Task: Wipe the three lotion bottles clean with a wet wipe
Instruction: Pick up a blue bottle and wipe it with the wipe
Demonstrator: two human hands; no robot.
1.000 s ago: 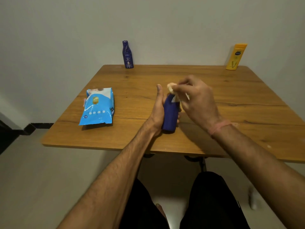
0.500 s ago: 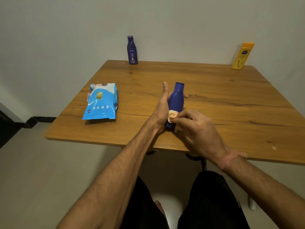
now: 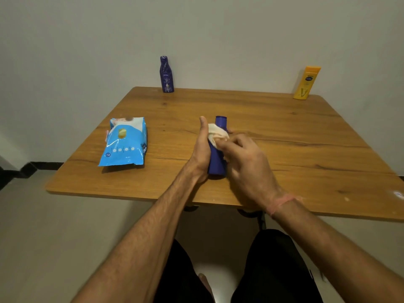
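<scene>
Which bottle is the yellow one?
The yellow bottle at the table's far right corner. The other two are blue: one at the far edge, one being wiped.

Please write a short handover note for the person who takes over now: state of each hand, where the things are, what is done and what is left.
Left hand: grip closed on the blue bottle, holding it upright on the table near the front edge.
Right hand: grip closed on the wet wipe, pressed against the bottle's upper part just below the cap.
Dark blue bottle stands at the back edge, centre-left; yellow bottle at the back right corner. Neither is being touched.
Wipe pack lies flat on the left of the table.
Done: cannot tell whether the two back bottles are wiped.
Left: finish wiping the blue bottle, then check the other two.
</scene>
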